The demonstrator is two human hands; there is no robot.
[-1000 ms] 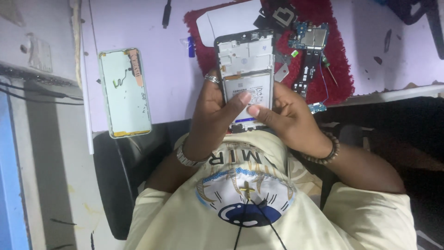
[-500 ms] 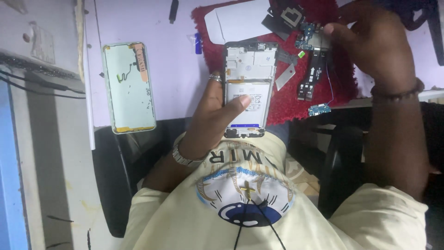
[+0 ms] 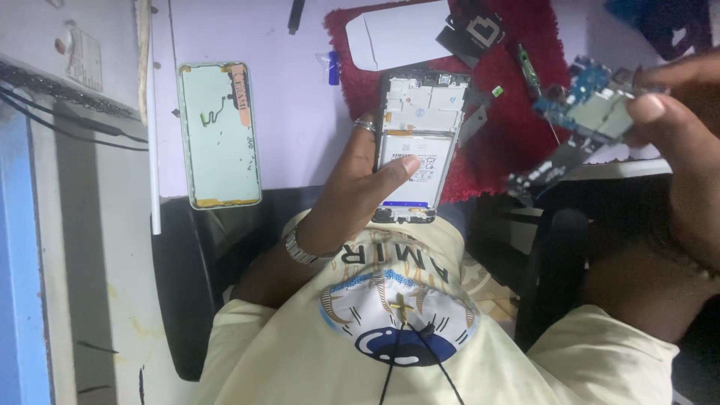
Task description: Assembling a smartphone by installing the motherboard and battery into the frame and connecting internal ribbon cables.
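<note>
An opened phone [image 3: 415,150] is gripped by the left hand [image 3: 358,187]; a blue circuit board [image 3: 592,109] is pinched by the right hand [image 3: 679,142] above a red mat [image 3: 517,142]; a pale back cover [image 3: 219,135] lies well left.

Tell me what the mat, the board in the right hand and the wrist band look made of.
Red mat: looks like fabric, its surface fuzzy and matte.
Circuit board in the right hand: likely blue laminate with dull metal shields.
Band on the left hand's wrist: apparently metal, silvery and shiny.

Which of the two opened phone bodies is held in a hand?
The phone frame with the battery, gripped by the left hand; the pale green back panel lies alone on the desk.
</note>
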